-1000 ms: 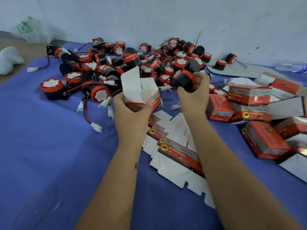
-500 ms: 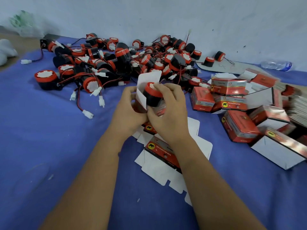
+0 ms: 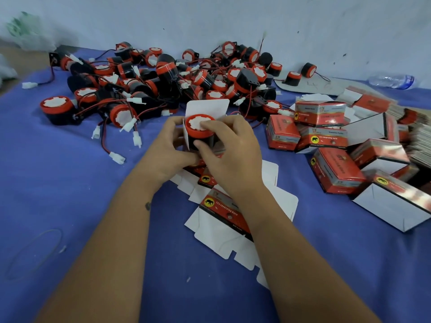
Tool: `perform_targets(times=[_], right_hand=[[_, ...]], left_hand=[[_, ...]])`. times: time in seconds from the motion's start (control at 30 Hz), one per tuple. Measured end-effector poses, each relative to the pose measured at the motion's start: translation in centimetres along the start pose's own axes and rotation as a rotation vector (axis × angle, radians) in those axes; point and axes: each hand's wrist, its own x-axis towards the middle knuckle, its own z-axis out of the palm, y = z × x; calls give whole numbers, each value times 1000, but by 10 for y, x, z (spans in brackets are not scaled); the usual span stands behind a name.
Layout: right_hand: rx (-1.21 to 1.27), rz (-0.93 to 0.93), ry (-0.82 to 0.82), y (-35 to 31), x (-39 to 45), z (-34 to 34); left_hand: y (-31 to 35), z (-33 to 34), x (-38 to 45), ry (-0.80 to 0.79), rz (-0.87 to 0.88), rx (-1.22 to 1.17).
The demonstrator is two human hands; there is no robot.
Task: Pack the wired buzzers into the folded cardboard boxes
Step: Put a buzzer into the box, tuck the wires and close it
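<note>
buzzer (image 3: 200,129) pinched in right hand (image 3: 229,155) grip, left hand (image 3: 166,148) gripping box (image 3: 207,108)

Flat unfolded carton (image 3: 221,209), lying under the right forearm: yellow disc with black elephant emblem, beside it white lettering "12v reversing horn". Folded box (image 3: 323,138) in the pile to the right: same elephant disc and "12v reversing horn" on its red face. Remaining small print on these and on the neighbouring boxes (image 3: 338,174) was too blurred to read.
</note>
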Motion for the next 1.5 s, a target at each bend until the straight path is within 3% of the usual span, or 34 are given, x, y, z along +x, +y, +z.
perform_targets(times=[0.17, 0.33, 0.43, 0.53, 0.6, 0.67, 0.8, 0.9, 0.97, 1.03, 1.2, 1.27, 1.37, 1.5], right_hand=[[-179, -31, 53, -4, -2, 3], [-143, -31, 12, -5, -2, 2], [-165, -35, -30, -5, -3, 2], [-134, -27, 22, -6, -4, 5], [48, 109, 176, -4, 0, 3], [251, 408, 260, 0, 4, -1], [362, 764, 35, 16, 6, -6], [793, 927, 133, 16, 15, -11], [965, 891, 258, 15, 19, -14], [938, 799, 334, 11, 21, -18], [317, 239, 287, 2, 13, -16], [184, 74, 276, -1, 9, -10], [8, -25, 231, 3, 7, -2], [-92, 62, 157, 19, 5, -2]], left_hand=[[1, -1, -1, -49, -13, -14], [6, 2, -3, -45, -37, -144], [8, 9, -1, 50, -107, -247], [6, 17, 1, 188, -106, -151], [3, 21, 3, 230, -101, -119], [2, 21, 4, 252, -116, -110], [4, 20, 4, 256, -116, -92], [5, 19, 3, 243, -112, -103], [6, 18, 3, 245, -126, -102], [6, 19, 4, 250, -130, -88], [9, 23, 2, 254, -137, -95], [8, 23, 2, 247, -125, -101], [7, 21, 2, 229, -97, -82], [8, 22, 3, 214, -85, -31]])
